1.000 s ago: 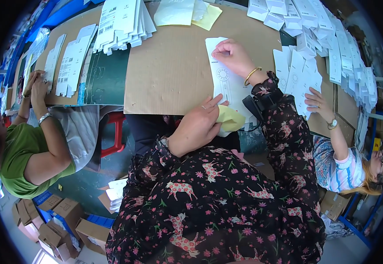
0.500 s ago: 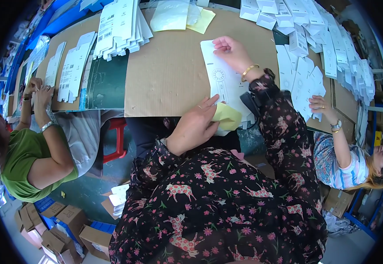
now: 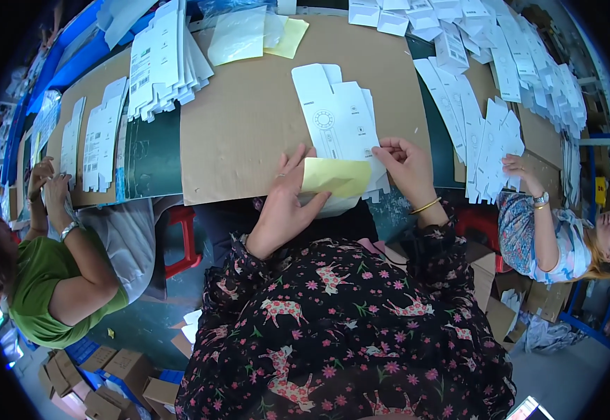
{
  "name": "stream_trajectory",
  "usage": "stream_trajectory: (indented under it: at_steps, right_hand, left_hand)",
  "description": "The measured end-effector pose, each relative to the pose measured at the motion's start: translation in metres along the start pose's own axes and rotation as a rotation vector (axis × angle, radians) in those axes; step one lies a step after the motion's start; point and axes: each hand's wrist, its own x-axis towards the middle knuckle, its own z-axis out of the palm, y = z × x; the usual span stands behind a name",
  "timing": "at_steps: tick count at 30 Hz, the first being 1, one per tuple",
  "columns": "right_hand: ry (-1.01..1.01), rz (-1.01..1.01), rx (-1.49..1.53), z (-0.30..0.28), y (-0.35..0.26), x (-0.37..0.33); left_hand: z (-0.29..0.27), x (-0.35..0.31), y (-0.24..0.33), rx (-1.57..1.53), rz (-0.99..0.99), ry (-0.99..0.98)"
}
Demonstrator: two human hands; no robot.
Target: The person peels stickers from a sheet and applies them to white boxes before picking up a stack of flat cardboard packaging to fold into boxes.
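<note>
On the cardboard-covered table before me lies a small stack of flat white carton blanks [image 3: 340, 115], printed with a ring-shaped drawing. My left hand [image 3: 284, 203] holds a yellow paper sheet [image 3: 336, 177] at its left side, thumb on the lower edge and fingers spread upward. The sheet covers the near end of the blanks, and a paler sheet shows beneath it. My right hand [image 3: 406, 168] pinches the right edge of the blanks between thumb and fingers, just beyond the yellow sheet.
A thick stack of flat cartons [image 3: 165, 63] lies far left, near a clear bag [image 3: 238, 35] and yellow paper [image 3: 287, 38]. Folded white boxes [image 3: 452, 49] pile up far right. Co-workers sit on both sides; one person's hand [image 3: 518, 168] touches blanks at right.
My right hand has come back from the blanks' far end to their right edge. The yellow sheet has moved left with my left hand and lies flatter. My view has shifted slightly.
</note>
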Motion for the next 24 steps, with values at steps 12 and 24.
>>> stream_trajectory:
  at_steps: [12,24]
  right_hand:
    - [0.523,-0.109,0.168,-0.086,0.031,-0.014]
    - [0.027,-0.812,-0.071,0.009,-0.086,-0.048]
  left_hand:
    - [-0.03,-0.013,0.008,-0.564,-0.522,0.114]
    - [-0.032,-0.013,0.018,-0.856,-0.518,0.236]
